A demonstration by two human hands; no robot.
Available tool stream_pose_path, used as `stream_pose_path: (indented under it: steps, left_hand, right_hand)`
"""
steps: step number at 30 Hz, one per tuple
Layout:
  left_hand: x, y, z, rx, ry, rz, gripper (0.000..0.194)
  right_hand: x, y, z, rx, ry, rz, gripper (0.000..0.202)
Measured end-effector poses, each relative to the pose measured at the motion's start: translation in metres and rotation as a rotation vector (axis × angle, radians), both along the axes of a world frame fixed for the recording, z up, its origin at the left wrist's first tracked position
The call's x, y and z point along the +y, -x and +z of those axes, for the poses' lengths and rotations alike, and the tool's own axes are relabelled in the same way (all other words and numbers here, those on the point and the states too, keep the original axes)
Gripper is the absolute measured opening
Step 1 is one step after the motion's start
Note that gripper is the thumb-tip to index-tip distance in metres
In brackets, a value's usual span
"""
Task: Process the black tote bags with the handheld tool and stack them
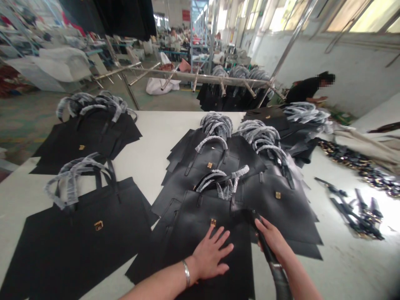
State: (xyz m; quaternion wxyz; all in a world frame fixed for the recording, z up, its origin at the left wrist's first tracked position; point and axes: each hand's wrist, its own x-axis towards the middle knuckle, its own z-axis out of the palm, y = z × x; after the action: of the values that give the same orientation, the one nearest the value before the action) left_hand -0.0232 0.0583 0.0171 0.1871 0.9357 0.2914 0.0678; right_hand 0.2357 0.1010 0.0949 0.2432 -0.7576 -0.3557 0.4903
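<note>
My left hand (214,253), with a silver bracelet at the wrist, lies spread on a black bag panel (203,208) just below its gold clasp (213,222). The panel's handles (228,183) are wrapped in clear plastic and point away from me. In my right hand (271,235) is a dark handheld tool (268,254), its tip close to the panel's right edge. The fingers are wrapped round its body, and its lower end runs out of the frame. What the tool is, I cannot make out.
More black panels with wrapped handles lie at the left (87,233), upper left (93,133) and right (278,208). Black straps with gold hardware (359,212) lie at the right of the white table (150,146). Beyond are a metal rack (187,77) and a bent-over person (308,89).
</note>
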Motion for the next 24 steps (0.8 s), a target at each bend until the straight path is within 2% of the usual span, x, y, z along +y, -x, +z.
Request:
stream_pose_path:
  steps: [7, 9, 12, 17, 24]
  left_hand:
    - [0.001, 0.0, 0.004, -0.019, 0.018, 0.01, 0.065]
    - [0.002, 0.001, 0.008, -0.036, 0.028, 0.007, 0.063]
    - [0.003, 0.003, 0.013, -0.047, 0.032, 0.006, 0.061]
    - [0.003, 0.004, 0.014, -0.054, 0.02, 0.006, 0.061]
    - [0.003, 0.003, 0.008, -0.041, -0.011, 0.006, 0.062]
  right_hand:
    - [0.022, 0.004, 0.005, 0.01, -0.061, -0.048, 0.064]
    - [0.016, 0.005, 0.01, 0.031, -0.061, -0.035, 0.064]
    - [-0.003, 0.01, 0.015, 0.113, 0.025, 0.003, 0.066]
    - [-0.024, 0.022, 0.006, 0.212, 0.115, -0.021, 0.072]
    - [0.0, 0.014, -0.003, 0.141, 0.043, -0.105, 0.069]
